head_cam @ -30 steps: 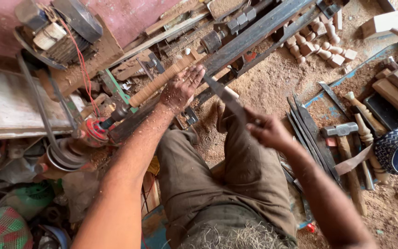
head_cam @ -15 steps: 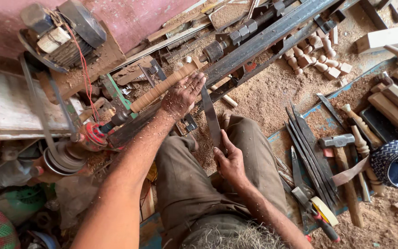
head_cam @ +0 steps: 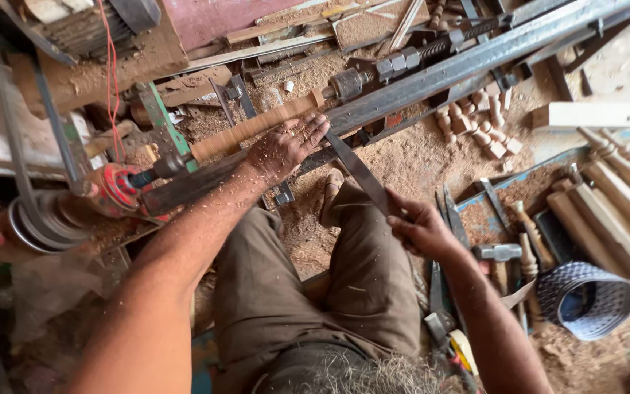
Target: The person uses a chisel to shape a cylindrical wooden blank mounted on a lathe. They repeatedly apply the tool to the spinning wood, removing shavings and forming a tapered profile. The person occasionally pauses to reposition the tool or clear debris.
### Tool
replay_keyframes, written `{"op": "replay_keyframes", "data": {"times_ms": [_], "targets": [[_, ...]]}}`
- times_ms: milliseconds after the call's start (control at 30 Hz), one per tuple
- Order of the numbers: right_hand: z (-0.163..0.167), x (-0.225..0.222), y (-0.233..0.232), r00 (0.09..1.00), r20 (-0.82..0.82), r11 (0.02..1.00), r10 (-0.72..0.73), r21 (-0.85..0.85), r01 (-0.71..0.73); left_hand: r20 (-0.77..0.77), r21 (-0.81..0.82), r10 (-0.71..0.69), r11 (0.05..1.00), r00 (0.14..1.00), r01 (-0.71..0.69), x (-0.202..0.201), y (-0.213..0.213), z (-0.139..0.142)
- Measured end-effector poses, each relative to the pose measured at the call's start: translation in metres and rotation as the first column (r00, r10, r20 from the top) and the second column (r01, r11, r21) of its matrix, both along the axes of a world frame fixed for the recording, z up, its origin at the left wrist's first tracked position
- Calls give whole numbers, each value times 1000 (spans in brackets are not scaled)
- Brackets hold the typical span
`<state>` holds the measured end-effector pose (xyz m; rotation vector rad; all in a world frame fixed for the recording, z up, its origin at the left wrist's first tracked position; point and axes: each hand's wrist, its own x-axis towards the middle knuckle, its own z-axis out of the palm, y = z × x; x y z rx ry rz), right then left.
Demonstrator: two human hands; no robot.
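- Your left hand (head_cam: 284, 149) rests flat just above the middle of the frame, palm down, fingers spread over the turned wooden spindle (head_cam: 253, 129) and the tip of the blade.
- That spindle lies on a slant between the red drive end (head_cam: 119, 186) at centre left and the metal tailstock centre (head_cam: 348, 82) at upper centre, mounted on the wood lathe.
- Your right hand (head_cam: 421, 230) sits right of centre, fist closed round the handle end of a long flat chisel (head_cam: 362, 175).
- The chisel runs up and to the left from that fist; its tip reaches the spindle beside your left fingers, crossing the dark tool rest bar (head_cam: 205, 182).
- The lathe's long steel bed rail (head_cam: 475, 62) stretches from the centre to the upper right corner.
- Small turned wooden pegs (head_cam: 475, 128) lie in a heap on the sawdust, upper right of centre.
- A hammer (head_cam: 497, 253) lies just right of your right wrist, among other long chisels (head_cam: 450, 219).
- Turned wooden legs (head_cam: 614, 197) lie stacked at the right edge, with a woven blue-and-white basket (head_cam: 585, 299) below them.
- Your knees, in brown trousers (head_cam: 315, 292), fill the lower middle; both forearms are flecked with sawdust.
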<state>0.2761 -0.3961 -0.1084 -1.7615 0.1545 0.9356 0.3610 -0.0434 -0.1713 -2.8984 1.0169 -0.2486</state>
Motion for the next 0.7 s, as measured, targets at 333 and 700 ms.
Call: {"op": "replay_keyframes", "data": {"times_ms": [333, 700], "targets": [[8, 0, 4, 999, -2, 988, -45, -151, 44, 59, -58, -25, 998, 998, 28, 1, -3, -2], [-9, -77, 80, 935, 96, 936, -342, 124, 329, 48, -113, -31, 993, 998, 36, -2, -3, 5]]}}
